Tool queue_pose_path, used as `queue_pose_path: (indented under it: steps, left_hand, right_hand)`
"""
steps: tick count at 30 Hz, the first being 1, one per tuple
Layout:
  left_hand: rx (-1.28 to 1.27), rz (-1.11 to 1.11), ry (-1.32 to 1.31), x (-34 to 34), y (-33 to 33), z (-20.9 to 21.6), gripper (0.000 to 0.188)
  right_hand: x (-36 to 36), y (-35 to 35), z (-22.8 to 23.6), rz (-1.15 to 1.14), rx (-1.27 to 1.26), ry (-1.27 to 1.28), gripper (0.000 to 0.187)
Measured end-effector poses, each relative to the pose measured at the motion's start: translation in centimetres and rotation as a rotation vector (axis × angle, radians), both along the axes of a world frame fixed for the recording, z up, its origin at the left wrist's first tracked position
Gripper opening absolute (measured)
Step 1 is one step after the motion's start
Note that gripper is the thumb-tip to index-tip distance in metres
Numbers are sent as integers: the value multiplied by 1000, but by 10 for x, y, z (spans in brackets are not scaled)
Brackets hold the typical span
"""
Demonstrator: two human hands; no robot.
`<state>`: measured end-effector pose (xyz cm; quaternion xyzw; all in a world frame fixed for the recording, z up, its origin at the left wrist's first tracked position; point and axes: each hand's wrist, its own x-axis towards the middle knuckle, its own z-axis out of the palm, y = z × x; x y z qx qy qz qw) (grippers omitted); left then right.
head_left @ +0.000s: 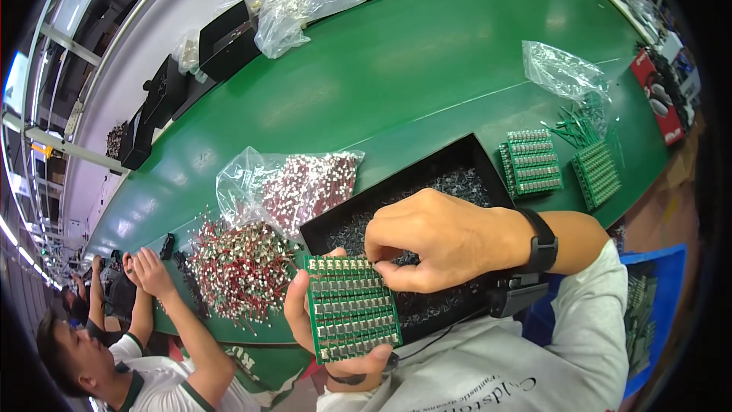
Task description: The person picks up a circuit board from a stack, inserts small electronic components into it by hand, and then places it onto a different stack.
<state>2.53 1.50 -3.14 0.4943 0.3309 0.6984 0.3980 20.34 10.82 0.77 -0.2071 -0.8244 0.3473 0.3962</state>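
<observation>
Between the hands [435, 240] is a circuit board [353, 309].

the green board [353, 309], set with close rows of small grey and silver parts, is tilted, populated face up, in the left hand [358, 366].

From my faraway seat I see a big, shiny green table [427, 53]. By its back edge, a crinkly, see-through plastic bag [305, 8] sits next to an open black box [229, 42]. Over on the right I spot a bright red box [656, 99], and below it a blue plastic bin [672, 290]. Low on the left I see another person in a white shirt with a dark green collar [164, 381], arms up.
</observation>
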Motion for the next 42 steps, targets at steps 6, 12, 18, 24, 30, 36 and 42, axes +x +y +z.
queue_pose_path:
  steps: [6, 12, 18, 24, 30, 36, 42]
  left_hand:
    - [28, -18, 34, -7, 2, -1, 120]
    - [32, -22, -42, -3, 4, 1, 118]
    - [-13, -235, 424, -21, 8, 10, 115]
    - [17, -179, 657, -28, 7, 13, 118]
    - [102, -148, 699, -26, 12, 16, 101]
    - [156, -148, 591, -25, 6, 5, 98]
    - [75, -152, 213, -22, 2, -7, 105]
  right_hand:
    - [0, 1, 5, -80, -1, 1, 15]
    - [-3, 1, 7, -124, 65, 83, 15]
    - [-6, -6, 5, -79, 211, 191, 21]
    - [-7, -7, 5, -71, 197, 153, 19]
    - [-5, -7, 7, -58, 155, 247, 17]
    - [-4, -7, 13, -41, 121, 275, 15]
    - [-3, -5, 10, -52, 136, 195, 16]
